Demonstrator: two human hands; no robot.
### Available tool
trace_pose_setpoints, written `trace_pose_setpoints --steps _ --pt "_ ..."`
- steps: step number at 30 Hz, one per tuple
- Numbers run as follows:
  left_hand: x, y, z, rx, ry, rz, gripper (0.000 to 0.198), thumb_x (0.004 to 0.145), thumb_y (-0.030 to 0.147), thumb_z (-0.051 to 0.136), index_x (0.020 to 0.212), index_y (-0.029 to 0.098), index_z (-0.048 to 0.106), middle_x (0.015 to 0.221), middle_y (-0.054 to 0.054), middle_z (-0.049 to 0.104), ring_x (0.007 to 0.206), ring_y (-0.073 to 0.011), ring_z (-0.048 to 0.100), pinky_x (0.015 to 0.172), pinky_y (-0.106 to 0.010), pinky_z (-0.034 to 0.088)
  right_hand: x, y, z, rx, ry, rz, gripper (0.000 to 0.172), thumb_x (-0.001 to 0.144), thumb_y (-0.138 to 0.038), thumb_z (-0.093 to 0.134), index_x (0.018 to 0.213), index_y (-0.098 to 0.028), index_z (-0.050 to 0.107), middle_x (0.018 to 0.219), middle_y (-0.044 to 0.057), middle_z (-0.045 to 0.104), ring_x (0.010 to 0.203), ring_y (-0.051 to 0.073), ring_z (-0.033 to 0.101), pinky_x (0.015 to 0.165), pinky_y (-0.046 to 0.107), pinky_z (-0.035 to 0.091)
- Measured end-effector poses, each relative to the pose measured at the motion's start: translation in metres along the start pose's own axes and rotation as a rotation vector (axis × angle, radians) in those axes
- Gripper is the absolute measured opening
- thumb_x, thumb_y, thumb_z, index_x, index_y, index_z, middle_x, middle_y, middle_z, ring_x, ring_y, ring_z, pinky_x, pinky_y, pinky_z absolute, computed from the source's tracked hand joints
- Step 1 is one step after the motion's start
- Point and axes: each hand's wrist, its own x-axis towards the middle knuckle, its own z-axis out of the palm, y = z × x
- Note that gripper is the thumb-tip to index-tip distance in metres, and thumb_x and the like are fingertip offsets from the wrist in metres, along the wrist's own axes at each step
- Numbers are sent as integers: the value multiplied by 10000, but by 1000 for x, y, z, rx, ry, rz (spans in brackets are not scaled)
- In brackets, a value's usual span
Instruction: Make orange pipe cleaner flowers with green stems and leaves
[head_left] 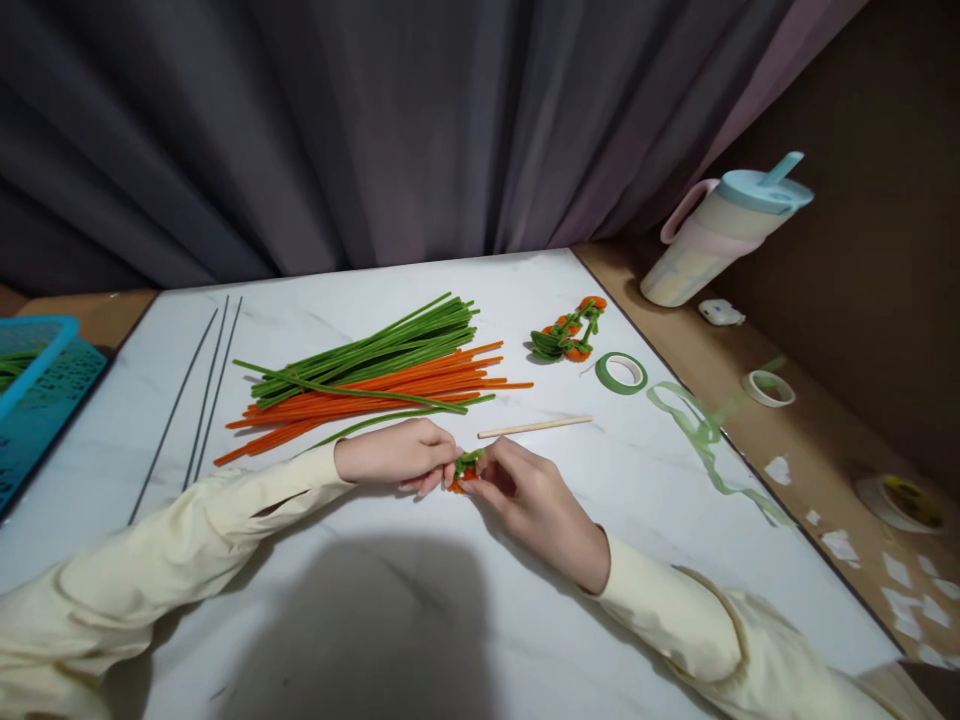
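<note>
Between my hands is a small orange and green pipe-cleaner piece (469,461), low over the white board and partly covered by fingers. My left hand (397,455) pinches its left side. From the right, the thumb and fingertips of my right hand (541,503) close on it too. Just beyond lie a bundle of green pipe cleaners (382,345) and a bundle of orange pipe cleaners (375,388), with a few green ones loose across and beside them. A thin wooden stick (535,427) rests above my right hand.
Finished-looking orange and green pipe-cleaner pieces (566,332) lie beyond the stick, beside a roll of green tape (621,373). A loose green strip (701,440) trails over the board's right edge. Dark wires (212,390) and a blue basket (56,400) are left; a tumbler (709,240) stands right.
</note>
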Motion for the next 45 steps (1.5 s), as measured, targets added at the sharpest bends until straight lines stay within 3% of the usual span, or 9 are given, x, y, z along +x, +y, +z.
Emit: trace_pose_setpoints --steps 7,10,14,18,23,31,40,45 --pt "-5 -14 11 -76 114 86 304 870 322 357 688 149 529 467 46 491 367 -65 331 414 -182 308 -1 -1 1 46 35 41 161 779 -247 624 845 -190 489 681 -15 536 587 121 487 538 224 387" --pt "-10 -16 21 -26 247 171 299 871 306 376 659 156 523 479 47 477 442 -73 385 486 -180 344 -2 1 2 89 60 30 171 786 -240 616 904 -193 500 741 4 582 617 123 529 557 226 429" --pt "-17 -16 30 15 340 254 314 868 311 392 600 164 466 498 47 458 461 -71 412 496 -184 347 -4 0 1 86 143 -121 114 834 -221 562 932 -194 510 890 57 618 757 148 588 662 254 494" --pt "-21 -15 36 9 404 300 324 874 321 370 594 173 438 490 53 440 450 -65 399 483 -179 338 -8 -2 0 18 236 -285 193 859 -181 509 1051 -195 509 1011 98 632 964 195 597 809 321 518" --pt "-24 -11 38 37 409 300 303 864 302 364 596 181 434 467 63 403 443 -67 365 467 -176 321 -11 -6 0 -7 270 -342 257 843 -152 517 1095 -188 551 1041 103 662 993 212 623 866 350 531" --pt "-25 -13 36 31 407 352 310 865 282 364 577 180 417 472 61 408 450 -65 380 477 -175 323 -13 -11 -3 183 202 -186 251 851 -188 540 1097 -204 587 1077 69 665 981 183 638 849 306 565" --pt "-21 -18 35 -74 339 362 319 868 293 386 576 172 435 467 57 417 440 -61 372 471 -174 328 -12 -8 -1 263 182 -124 206 833 -197 581 1032 -207 634 1038 40 687 883 174 672 826 299 575" --pt "-14 -28 36 -109 358 404 296 875 272 385 598 174 427 434 71 393 406 -55 357 447 -169 326 -8 -2 -1 163 152 -203 228 846 -164 552 1063 -189 617 1026 52 693 871 174 678 799 270 566"
